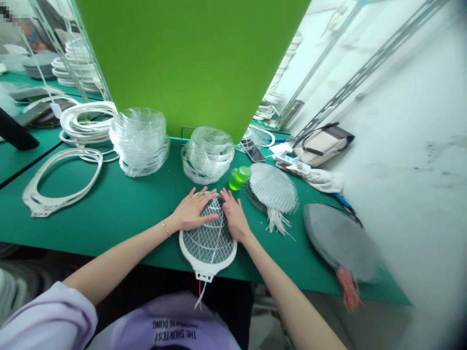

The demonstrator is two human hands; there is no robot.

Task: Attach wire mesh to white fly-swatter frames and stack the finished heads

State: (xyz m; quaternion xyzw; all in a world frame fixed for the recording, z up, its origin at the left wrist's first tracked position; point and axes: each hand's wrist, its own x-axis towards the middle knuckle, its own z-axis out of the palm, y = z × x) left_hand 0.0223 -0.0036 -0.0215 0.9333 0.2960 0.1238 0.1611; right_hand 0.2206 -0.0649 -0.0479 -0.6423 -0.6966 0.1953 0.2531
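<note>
A white mosquito swatter head (209,247) with a fine mesh lies at the table's front edge, its neck toward my body. Red and white wires (201,296) hang from that neck. My left hand (192,212) rests flat across the upper left of the mesh and rim, fingers stretched out. Along the upper right rim lies my right hand (236,218), its fingers extended and pressed down near the top. Neither hand is wrapped round anything. Just beyond my right hand is a small green container (240,178).
Two stacks of clear plastic rings, one left (140,141) and one centre (207,154), stand before a green panel (197,63). White frames (65,199) lie left. Mesh sheets (274,188) and darker grey mesh sheets (339,240) lie right. A phone (253,150) and bag (323,144) sit behind.
</note>
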